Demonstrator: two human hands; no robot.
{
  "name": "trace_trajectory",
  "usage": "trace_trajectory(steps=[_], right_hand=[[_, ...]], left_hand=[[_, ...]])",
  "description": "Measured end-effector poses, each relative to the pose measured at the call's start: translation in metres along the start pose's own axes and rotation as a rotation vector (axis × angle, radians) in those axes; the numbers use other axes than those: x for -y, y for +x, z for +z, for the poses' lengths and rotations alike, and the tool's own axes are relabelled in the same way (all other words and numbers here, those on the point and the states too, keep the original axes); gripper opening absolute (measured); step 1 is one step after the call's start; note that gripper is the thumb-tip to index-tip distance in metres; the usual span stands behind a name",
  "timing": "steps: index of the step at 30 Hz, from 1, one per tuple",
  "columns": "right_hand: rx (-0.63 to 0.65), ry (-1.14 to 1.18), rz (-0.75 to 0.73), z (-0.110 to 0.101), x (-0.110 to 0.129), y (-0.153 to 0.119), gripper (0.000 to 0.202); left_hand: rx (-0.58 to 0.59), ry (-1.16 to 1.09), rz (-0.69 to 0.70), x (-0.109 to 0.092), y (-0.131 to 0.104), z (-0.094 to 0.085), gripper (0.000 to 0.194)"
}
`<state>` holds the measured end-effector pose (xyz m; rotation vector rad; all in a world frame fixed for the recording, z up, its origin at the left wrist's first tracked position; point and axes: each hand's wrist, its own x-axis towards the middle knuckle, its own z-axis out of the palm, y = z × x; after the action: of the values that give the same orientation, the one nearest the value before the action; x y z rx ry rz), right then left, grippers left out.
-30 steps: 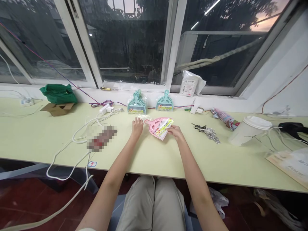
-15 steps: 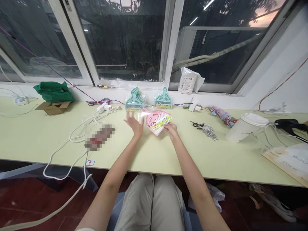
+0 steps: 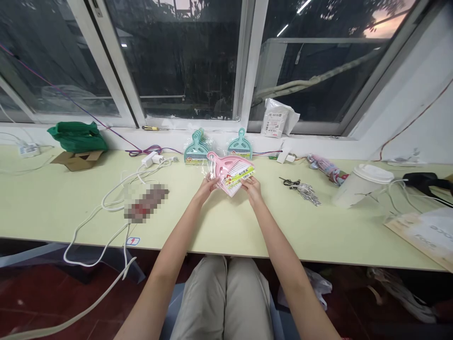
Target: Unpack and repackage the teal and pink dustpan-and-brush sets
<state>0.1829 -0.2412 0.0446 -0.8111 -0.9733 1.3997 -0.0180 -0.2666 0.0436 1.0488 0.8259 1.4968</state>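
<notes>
Between my two hands, above the table, is a pink dustpan and brush set (image 3: 231, 172) in clear wrapping with a yellow-green label. My left hand (image 3: 207, 186) is closed on its left edge. On the lower right edge, my right hand (image 3: 251, 188) grips it beside the label. The set is tilted, its handle toward the upper left and the white bristles facing me. Behind it, several teal dustpan and brush sets (image 3: 197, 150) lean in a stack against the wall. Another teal set (image 3: 241, 144) leans just to their right.
White cables and a charger (image 3: 150, 159) lie to the left, near a blurred-out object (image 3: 146, 203). Keys (image 3: 307, 192), a folded umbrella (image 3: 327, 169) and a lidded white cup (image 3: 364, 185) are on the right. A green bag (image 3: 78, 137) sits at the back left.
My left hand, spread apart from the pink set before, has closed on its left edge. The set has turned and risen slightly, while my right hand keeps its hold.
</notes>
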Motion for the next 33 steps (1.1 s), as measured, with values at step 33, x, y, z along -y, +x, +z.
trace_trajectory(steps=[33], right_hand=[[-0.203,-0.088,-0.086,0.009,-0.01,0.003,0.05]], left_hand=[[0.095,0.042,-0.028,0.006,-0.03,0.059,0.099]])
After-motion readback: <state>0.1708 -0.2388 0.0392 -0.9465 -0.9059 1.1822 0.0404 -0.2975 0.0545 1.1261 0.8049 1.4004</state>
